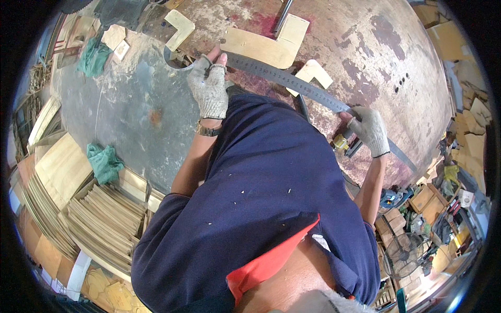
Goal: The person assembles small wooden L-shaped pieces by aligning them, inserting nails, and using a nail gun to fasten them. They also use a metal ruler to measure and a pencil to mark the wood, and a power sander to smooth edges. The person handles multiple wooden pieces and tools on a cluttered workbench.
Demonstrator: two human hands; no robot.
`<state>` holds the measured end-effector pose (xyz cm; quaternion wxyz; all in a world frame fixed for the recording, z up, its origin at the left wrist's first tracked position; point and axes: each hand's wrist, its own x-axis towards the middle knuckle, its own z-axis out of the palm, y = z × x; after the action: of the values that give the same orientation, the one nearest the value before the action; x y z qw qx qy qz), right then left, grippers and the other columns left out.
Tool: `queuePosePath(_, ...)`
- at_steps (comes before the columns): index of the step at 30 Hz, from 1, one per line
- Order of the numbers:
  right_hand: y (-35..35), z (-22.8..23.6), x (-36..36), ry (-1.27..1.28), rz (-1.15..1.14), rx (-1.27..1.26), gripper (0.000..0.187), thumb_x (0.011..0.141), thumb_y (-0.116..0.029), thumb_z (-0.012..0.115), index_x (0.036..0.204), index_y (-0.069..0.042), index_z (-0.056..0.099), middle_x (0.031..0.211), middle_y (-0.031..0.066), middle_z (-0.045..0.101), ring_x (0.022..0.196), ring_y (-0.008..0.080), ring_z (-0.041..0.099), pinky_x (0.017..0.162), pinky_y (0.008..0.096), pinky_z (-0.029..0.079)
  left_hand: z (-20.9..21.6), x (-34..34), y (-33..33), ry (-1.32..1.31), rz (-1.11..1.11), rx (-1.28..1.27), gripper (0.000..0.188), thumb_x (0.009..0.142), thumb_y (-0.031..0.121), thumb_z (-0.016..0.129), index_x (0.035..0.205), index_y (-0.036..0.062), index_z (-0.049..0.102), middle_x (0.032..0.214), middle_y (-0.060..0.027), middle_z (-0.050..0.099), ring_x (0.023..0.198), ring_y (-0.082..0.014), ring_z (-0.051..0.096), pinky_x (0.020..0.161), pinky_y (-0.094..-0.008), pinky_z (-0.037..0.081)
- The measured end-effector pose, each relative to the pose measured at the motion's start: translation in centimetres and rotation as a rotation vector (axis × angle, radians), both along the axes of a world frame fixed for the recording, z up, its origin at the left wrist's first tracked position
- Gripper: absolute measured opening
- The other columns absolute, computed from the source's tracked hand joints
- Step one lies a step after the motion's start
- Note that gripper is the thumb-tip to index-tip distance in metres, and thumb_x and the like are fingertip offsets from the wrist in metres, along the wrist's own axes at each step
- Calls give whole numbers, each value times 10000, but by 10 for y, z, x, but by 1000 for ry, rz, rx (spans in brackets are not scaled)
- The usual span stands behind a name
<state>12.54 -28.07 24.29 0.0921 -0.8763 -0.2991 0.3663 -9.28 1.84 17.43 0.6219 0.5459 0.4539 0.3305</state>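
A long grey steel ruler (282, 78) with printed markings stretches between my hands, over the table's near side. My left hand (207, 86), in a whitish knit glove with bare fingertips, pinches it near its left part. On the other side, my right hand (369, 130), gloved alike, grips the ruler, whose end runs on past it. A large L-shaped plywood piece (261, 47) lies just beyond the ruler. A smaller angled piece (314, 73) is partly covered by it. Close to my left hand, a curved grey strip (168, 56) shows; whether it belongs to the ruler I cannot tell.
Another angled plywood piece (180, 30) and a metal rod (283, 18) lie farther back on the worn table (135, 104). Green cloths (104, 163) lie at the left. Stacked plywood sheets (104, 219) stand lower left. A fan (407, 253) and clutter fill the lower right.
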Motion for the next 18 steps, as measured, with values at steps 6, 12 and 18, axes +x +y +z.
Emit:
queuePosePath(6,-1,-2,0,5,-12,-32,536,901,-561,714,884,-27,763,609,87,648,528,190,648,530,373,495,-6,-1,0,-41,3,1,310,936,154,763,1207,7,736,894,-5,683,679,-47,539,589,-216,444)
queuePosePath(12,2,-4,3,0,-19,-7,530,906,-544,717,870,-16,756,592,85,638,505,189,636,514,366,489,-6,3,2,-31,-4,0,306,937,151,763,1211,17,738,877,7,685,670,-43,534,581,-216,438)
queuePosePath(18,1,-3,2,-12,-6,7,533,911,-544,714,856,-15,744,585,86,631,503,192,631,512,369,487,-3,3,0,-15,6,5,308,940,145,759,1218,14,733,867,9,685,660,-44,525,586,-213,437)
